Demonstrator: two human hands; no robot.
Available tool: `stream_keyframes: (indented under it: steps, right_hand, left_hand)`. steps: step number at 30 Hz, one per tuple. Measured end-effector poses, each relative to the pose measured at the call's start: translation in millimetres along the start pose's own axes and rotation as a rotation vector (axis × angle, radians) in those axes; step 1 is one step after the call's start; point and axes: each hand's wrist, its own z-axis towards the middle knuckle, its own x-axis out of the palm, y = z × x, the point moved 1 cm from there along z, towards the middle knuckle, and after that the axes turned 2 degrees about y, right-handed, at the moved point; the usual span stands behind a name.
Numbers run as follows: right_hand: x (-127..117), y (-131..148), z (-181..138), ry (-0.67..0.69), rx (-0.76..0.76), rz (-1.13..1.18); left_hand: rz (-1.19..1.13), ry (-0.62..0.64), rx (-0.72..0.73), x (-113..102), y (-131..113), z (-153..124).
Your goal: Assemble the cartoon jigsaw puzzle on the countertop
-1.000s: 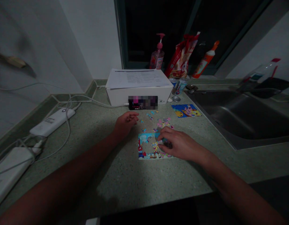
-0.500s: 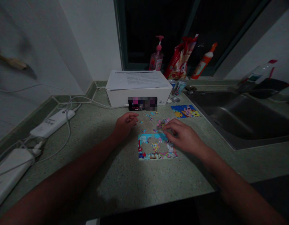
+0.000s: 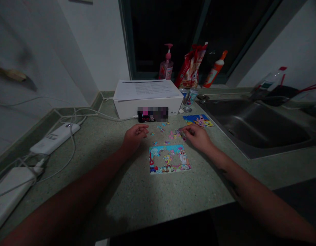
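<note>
A partly filled cartoon jigsaw puzzle (image 3: pixel 170 168) lies flat on the counter, with a bare gap around the yellow figure in its middle. Behind it are several loose puzzle pieces (image 3: pixel 171 135), pink and blue. My right hand (image 3: pixel 197 137) is at the right side of the pink pieces, thumb and fingers drawn together in a pinch. Whatever is between those fingertips is too small and dark to make out. My left hand (image 3: pixel 134 137) hovers or rests left of the blue pieces, its fingers loosely bent and apart, holding nothing visible.
Behind the pieces, a phone (image 3: pixel 147 117) leans on a white box (image 3: pixel 145 104). A cartoon picture card (image 3: pixel 198 120) lies near the sink (image 3: pixel 262 123). Cans (image 3: pixel 190 97) stand beside the box. White power strips (image 3: pixel 55 138) and cables run along the left.
My right hand has moved from over the puzzle's upper right corner back to the loose pieces, uncovering that corner. My left hand stays in about the same place. The view has shifted slightly.
</note>
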Motion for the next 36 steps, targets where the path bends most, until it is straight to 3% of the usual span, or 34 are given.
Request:
stream_keyframes:
  steps: [5,8,15,36]
  right_hand:
    - [12,-15,17,-0.206,0.061,-0.001]
    - [15,-15,29,-0.234,0.059,-0.066]
    - [22,2,41,-0.131,-0.139,-0.231]
    - [11,12,34,-0.023,-0.273,-0.208]
  left_hand:
    - [-0.013,-0.010,0.001,1,-2,-1]
    - [-0.012,-0.023,0.002,0,-4,-1]
    - [0.029,-0.063,-0.031,0,-7,-1]
    - [0.169,-0.034,-0.019,-4,-1,-1]
